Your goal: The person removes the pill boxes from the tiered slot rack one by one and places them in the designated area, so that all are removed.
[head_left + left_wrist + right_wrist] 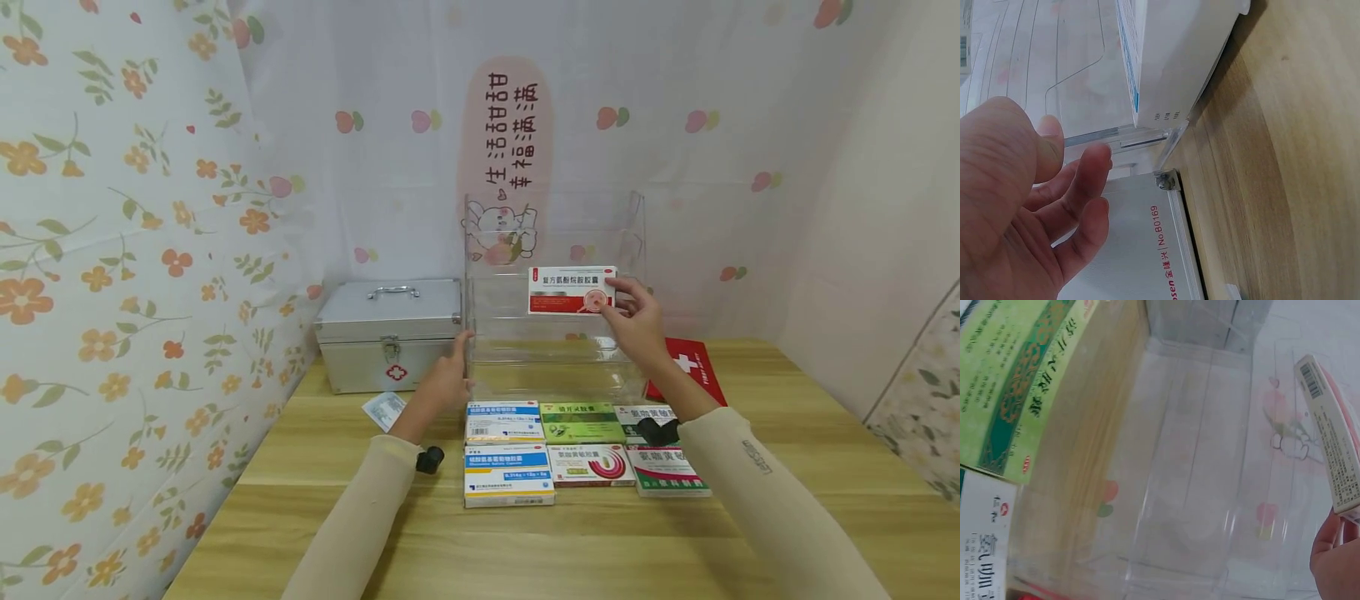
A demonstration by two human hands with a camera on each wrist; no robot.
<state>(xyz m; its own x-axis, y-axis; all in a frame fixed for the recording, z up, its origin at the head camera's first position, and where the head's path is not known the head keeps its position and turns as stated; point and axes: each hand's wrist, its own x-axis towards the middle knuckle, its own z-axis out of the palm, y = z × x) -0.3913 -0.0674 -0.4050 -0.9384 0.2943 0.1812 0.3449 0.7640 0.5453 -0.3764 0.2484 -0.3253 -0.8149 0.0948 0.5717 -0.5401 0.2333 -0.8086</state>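
My right hand [637,323] pinches a red-and-white medicine box [562,282] by its right end, with the printed front facing me. It holds the box up in front of a clear stepped plastic display rack [547,379]. At the rack's left side, my left hand [442,385] grips the edge of the side panel; the left wrist view shows the thumb [1050,147] and curled fingers around that clear edge. Several medicine boxes lie in two rows before the rack, among them a green box [581,422] and a blue-and-white box [508,475].
A silver first-aid case [352,362] stands left of the rack, close by my left hand. A small packet [384,408] lies in front of it. Behind my right forearm is a red first-aid pouch [708,379]. A patterned curtain [405,167] backs the wooden table [465,550].
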